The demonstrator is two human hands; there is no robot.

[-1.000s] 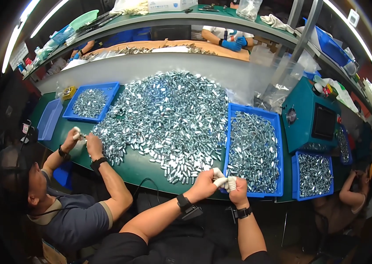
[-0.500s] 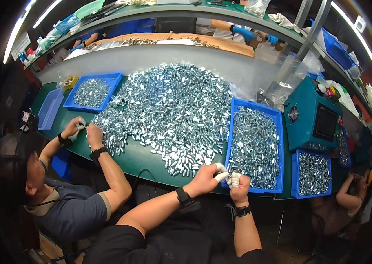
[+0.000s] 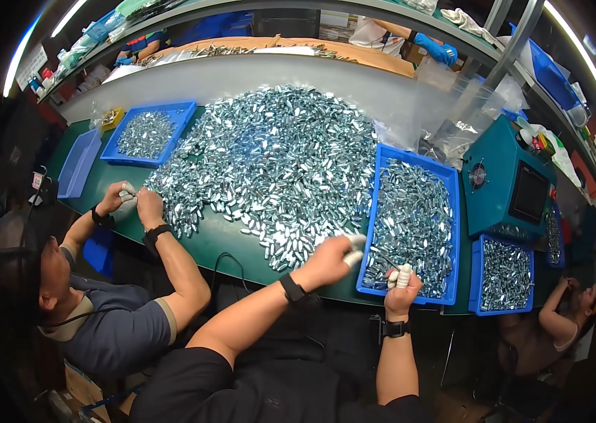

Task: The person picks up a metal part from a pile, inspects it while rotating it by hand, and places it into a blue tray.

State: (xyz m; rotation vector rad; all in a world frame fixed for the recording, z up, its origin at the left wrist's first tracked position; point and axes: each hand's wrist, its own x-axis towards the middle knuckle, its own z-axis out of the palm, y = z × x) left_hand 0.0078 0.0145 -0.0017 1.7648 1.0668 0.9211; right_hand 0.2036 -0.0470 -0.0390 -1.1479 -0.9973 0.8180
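Observation:
My left hand (image 3: 330,261), white covers on its fingertips, hovers at the near edge of a big heap of small shiny metal pieces (image 3: 277,169). Thumb and forefinger are apart, slightly blurred, with nothing seen between them. Over the near left corner of a large blue tray (image 3: 455,233) is my right hand (image 3: 401,292), its wrapped fingers closed around a thin dark rod (image 3: 387,261) that points up and left. The rod's lower end is hidden in the fist. Loose metal pieces of the same kind (image 3: 414,218) fill the tray.
At left a co-worker (image 3: 115,310) works with both hands by the heap's edge. Smaller blue trays stand at back left (image 3: 184,127) and right (image 3: 477,282). A teal machine (image 3: 495,176) sits beyond the large tray; a metal shelf (image 3: 256,10) spans above.
My hands were together at the tray's near left corner; now they are apart. The left has moved left toward the heap, the right slightly right over the tray, with the rod now showing.

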